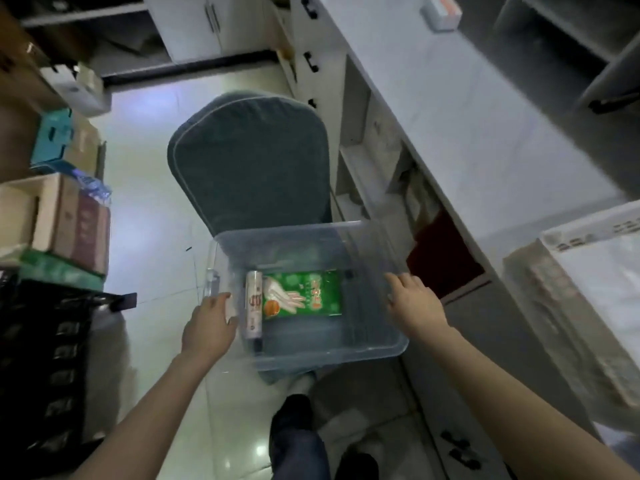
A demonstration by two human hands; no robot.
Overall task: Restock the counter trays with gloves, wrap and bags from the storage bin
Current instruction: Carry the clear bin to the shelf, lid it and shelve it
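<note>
Your left hand point(211, 325) curls its fingers over the left rim of the clear storage bin point(388, 348), gripping it. Your right hand point(414, 303) lies against the bin's right rim, fingers half-spread; whether it truly grips is unclear. The bin rests on the seat of a grey-blue padded chair point(249, 161). Inside, along the left wall, lies a white roll of wrap point(253, 306), and just right of it, touching, a green pack of gloves point(304, 292). To the right runs the pale counter point(467, 109), with a white tray point(595, 251) at its near end.
</note>
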